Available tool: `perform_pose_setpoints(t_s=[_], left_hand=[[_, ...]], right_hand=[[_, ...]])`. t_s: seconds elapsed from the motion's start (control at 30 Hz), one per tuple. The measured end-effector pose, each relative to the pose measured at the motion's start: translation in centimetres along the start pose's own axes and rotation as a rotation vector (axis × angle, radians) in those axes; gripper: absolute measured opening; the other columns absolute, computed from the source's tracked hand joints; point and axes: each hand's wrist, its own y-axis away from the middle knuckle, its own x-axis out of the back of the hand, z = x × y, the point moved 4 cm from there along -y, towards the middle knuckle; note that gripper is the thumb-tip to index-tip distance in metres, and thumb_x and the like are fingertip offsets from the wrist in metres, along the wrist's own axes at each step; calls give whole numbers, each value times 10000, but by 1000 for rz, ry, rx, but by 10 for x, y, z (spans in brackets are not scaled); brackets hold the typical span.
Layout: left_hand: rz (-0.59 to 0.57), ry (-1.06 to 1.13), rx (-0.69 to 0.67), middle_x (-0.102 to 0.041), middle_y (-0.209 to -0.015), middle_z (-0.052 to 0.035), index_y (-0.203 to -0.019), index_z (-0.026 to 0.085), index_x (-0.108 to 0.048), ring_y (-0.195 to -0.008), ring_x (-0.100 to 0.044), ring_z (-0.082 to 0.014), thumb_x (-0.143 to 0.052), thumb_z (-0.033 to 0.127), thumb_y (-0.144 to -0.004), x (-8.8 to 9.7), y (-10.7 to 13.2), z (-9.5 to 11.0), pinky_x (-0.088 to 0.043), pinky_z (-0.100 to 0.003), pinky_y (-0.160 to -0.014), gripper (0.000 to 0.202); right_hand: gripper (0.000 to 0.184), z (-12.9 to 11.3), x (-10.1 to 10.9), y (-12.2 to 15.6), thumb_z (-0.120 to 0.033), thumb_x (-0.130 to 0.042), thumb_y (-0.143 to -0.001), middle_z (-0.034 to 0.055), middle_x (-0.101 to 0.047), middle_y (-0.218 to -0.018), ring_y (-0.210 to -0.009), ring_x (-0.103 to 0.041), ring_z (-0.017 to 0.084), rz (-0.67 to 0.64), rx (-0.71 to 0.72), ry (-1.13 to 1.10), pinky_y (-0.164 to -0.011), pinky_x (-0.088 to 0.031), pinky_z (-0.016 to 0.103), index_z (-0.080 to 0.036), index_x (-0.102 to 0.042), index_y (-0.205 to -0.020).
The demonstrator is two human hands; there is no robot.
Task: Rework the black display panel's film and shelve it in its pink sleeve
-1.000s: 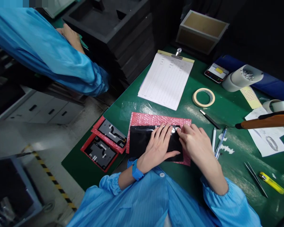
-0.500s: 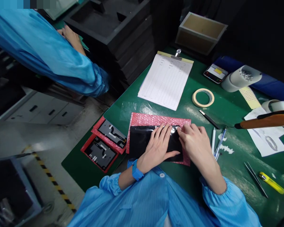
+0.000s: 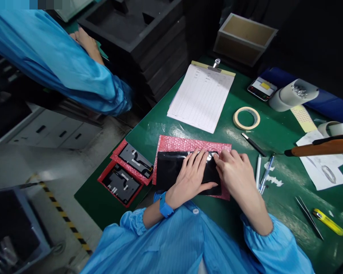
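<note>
Red trays [image 3: 125, 173] lie left of the black panel [image 3: 171, 171], which rests on pink wrap [image 3: 188, 144]. My left hand [image 3: 190, 179] is spread flat on the panel. My right hand [image 3: 234, 171] curls its fingertips at the top edge; pinch not discernible. Advised: steady palm, light fingertip pressure. Print on paper [image 3: 321, 171] unreadable.

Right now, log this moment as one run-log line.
left hand: flat on black panel | right hand: fingertips at its top edge | panel: on pink bubble wrap | nearby: pens, masking tape roll
</note>
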Motion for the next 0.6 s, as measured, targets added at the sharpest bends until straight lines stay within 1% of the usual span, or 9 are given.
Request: perform_pose_setpoints(t_s=[0.1, 0.23, 0.33, 0.4, 0.5, 0.53, 0.6], left_hand=[[-23, 9, 1, -481, -1787, -252, -1738, 3, -379, -1677, -448, -352, -501, 763, -1089, -1, 0, 0, -391, -524, -1356, 1006], [-14, -2, 3, -492, -1777, -258, -1733, -1, -384, -1678, -446, -352, -507, 758, -1089, -1, 0, 0, -387, -522, -1357, 1003], [5, -6, -2, -501, -1772, -254, -1718, -9, -406, -1666, -464, -352, -505, 764, -1085, 0, 0, 1, -395, -511, -1351, 1004], [2, -3, -4, -503, -1772, -250, -1719, -3, -407, -1664, -467, -352, -498, 767, -1087, -1, 0, 1, -396, -512, -1349, 1001], [-7, -2, 7, -496, -1771, -269, -1732, 2, -385, -1682, -442, -352, -495, 767, -1088, -1, 0, 1, -388, -522, -1354, 1005], [-7, 0, 11, -493, -1773, -269, -1733, 3, -382, -1685, -438, -351, -495, 766, -1089, -1, 0, 0, -385, -521, -1356, 1005], [-8, 8, 12, -488, -1779, -259, -1734, 10, -383, -1684, -441, -348, -491, 767, -1092, -1, 1, 0, -381, -518, -1360, 998]], right_hand=[[305, -3, -1, 0, -159, -516, -1106, 118, -730, -1004, -968, -540, 286, -7, 12, -1, -796, -286, 411, -197, -809, -1181], [319, -5, -2, 0, -151, -508, -1111, 159, -738, -1098, -1012, -541, 305, 5, -29, 21, -808, -290, 412, -152, -797, -1247], [294, -6, -2, 0, -140, -539, -1104, 133, -733, -1023, -1002, -548, 301, -5, 6, 13, -810, -291, 409, -165, -813, -1208], [301, -6, -2, 0, -149, -538, -1116, 129, -736, -1032, -996, -550, 302, -1, -3, 11, -803, -283, 408, -172, -811, -1240], [326, -4, -2, 0, -148, -529, -1122, 165, -738, -1120, -1013, -549, 308, 9, -34, 17, -803, -278, 407, -131, -783, -1326], [319, -5, -3, 0, -141, -539, -1114, 164, -737, -1113, -1011, -548, 306, 5, -24, 13, -805, -281, 406, -126, -785, -1316], [286, -6, -3, 1, -136, -561, -1096, 132, -733, -1042, -995, -544, 296, -7, 11, -2, -808, -291, 403, -156, -803, -1248]])
